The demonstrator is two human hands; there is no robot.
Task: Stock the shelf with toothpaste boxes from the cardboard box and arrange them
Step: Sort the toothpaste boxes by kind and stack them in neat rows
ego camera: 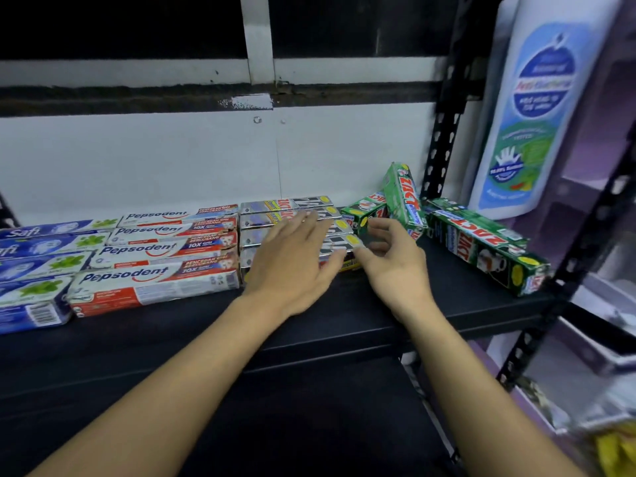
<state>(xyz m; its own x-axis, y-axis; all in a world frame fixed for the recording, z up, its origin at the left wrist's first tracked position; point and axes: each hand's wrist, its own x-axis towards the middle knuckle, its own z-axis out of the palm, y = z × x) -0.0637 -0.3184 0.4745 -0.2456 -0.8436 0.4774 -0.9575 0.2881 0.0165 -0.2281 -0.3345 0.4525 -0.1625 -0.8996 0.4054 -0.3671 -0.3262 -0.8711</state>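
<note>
On the black shelf [344, 325] lie rows of toothpaste boxes: blue ones [38, 256] at the left, red-and-white Pepsodent ones [155, 263] beside them, then silver-black Zact boxes [265, 218]. My left hand [296, 256] lies flat with straight fingers on the silver-black stack. My right hand [392, 256] touches the stack's right end with thumb and loosely bent fingers. Green Zact boxes lie to the right: one [368, 210] behind my right hand, one tilted upright [404, 197], one long pack [481, 246] lying diagonally. The cardboard box is out of view.
A black perforated upright [444, 132] stands at the shelf's back right. A white refill pouch with a blue label [530, 115] hangs at the right. A white wall panel [172, 156] backs the shelf. Bare shelf surface lies in front of the boxes.
</note>
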